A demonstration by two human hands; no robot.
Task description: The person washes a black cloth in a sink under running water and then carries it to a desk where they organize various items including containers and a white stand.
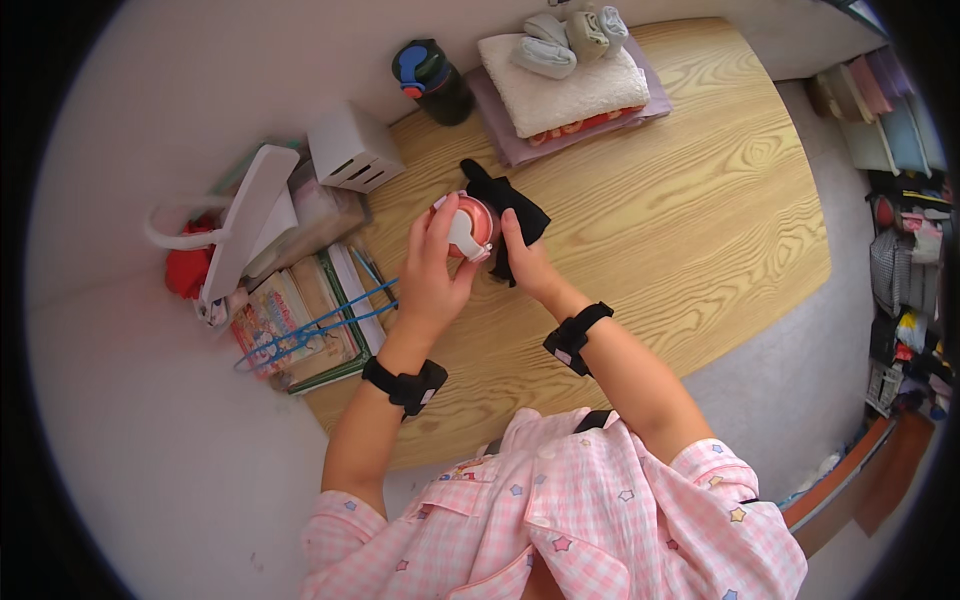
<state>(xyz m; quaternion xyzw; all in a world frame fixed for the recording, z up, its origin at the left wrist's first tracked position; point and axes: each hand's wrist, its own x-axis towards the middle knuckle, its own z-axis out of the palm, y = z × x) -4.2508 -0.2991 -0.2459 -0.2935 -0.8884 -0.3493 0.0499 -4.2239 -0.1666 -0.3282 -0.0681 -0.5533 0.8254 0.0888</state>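
My left hand grips a pink bottle by its top, fingers and thumb spread around the lid. The lid has a white carrying loop and faces up at me. My right hand holds a black cloth against the bottle's right side, with its thumb pointing up along the fabric. Part of the cloth sticks out beyond the bottle, towards the wall. The lower bottle is hidden beneath the lid, the cloth and my hands. Both are held above the wood-grain table.
A dark bottle with a blue lid stands by the wall. Beside it, rolled cloths top folded towels. To the left are a white drawer box, a white desk lamp and books with a blue cord.
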